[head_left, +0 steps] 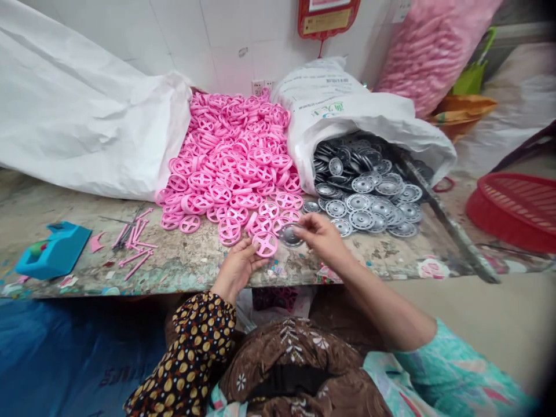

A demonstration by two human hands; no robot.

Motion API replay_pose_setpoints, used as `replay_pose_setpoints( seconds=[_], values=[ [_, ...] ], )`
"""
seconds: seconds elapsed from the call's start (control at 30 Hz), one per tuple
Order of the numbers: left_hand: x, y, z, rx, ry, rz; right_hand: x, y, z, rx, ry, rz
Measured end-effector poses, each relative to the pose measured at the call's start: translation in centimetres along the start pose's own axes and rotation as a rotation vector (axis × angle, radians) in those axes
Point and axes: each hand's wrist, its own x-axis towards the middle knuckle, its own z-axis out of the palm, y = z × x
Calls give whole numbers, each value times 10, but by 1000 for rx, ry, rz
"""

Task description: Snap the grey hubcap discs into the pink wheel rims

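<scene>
**Two heaps within reach, one piece from each in hand**

The worktop (174,269) carries everything along its length. On it the left sack (95,121) and the right sack (321,95) lie on their sides, mouths facing the heaps, probably so that pieces spill out within easy reach. A heap of pink wheels (234,147) fills the middle; a smaller heap of grey discs (369,202) spreads from the right sack. Each hand works beside the heap on its own side, which likely saves crossing over. A long bar (452,217) slants past the discs, perhaps as a fence.

The hands are apart. The left hand (237,263) lies palm-up near the front edge, thumb over the rim of one pink wheel (266,246). The right hand (324,234) comes in from the right, forearm slanting, pinching one grey disc (289,236) by its edge, just beside the wheel; whether the two touch I cannot tell.
</scene>
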Motion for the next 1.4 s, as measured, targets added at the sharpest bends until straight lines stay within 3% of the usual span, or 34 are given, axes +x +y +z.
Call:
replay_pose_setpoints(
  seconds=[0.1, 0.2, 0.27, 0.43, 0.53, 0.63, 0.73, 0.8, 0.87, 0.93, 1.0, 1.07, 1.13, 1.2, 1.27, 1.33, 1.4],
  values=[
    [-4, -8, 8, -57, -86, 41, -14, -11, 32, -81, 42, -117],
    [-10, -13, 7, -33, -108, 101, -23, -11, 47, -224, 18, -214],
    [-13, -15, 4, -12, -125, 114, -24, -9, 46, -209, -13, -189],
    [-16, -21, 7, -17, -93, 181, -19, -15, 38, -109, -288, -73],
    [-15, -23, 10, 12, -55, 218, -21, -20, 40, -159, -221, -64],
    [-15, -15, 3, 198, -102, 181, -30, -18, 40, -194, -223, -44],
    [-15, 5, -16, 495, -201, 93, -49, -11, 35, -344, -456, -138],
    [-12, 18, -31, 612, -116, 136, -66, -8, 32, -488, -612, -291],
    [-5, 28, -46, 701, 146, 292, -80, -6, 29, -609, -658, -424],
    [5, 33, -57, 854, 444, 476, -83, -3, 24, -676, -612, -473],
    [17, 35, -62, 1042, 631, 598, -73, 0, 16, -702, -504, -453],
    [29, 36, -62, 1187, 685, 610, -52, 5, 5, -754, -340, -381],
    [38, 37, -58, 1276, 677, 538, -29, 8, -8, -895, -160, -269],
    [43, 38, -54, 1316, 674, 486, -11, 12, -18, -1070, -91, -151],
    [44, 39, -51, 1301, 685, 508, -1, 14, -23, -1188, -155, -94],
    [38, 38, -50, 1248, 682, 580, 1, 17, -26, -1226, -267, -126],
    [28, 35, -51, 1202, 602, 660, 1, 19, -28, -1233, -328, -168]
  ],
)
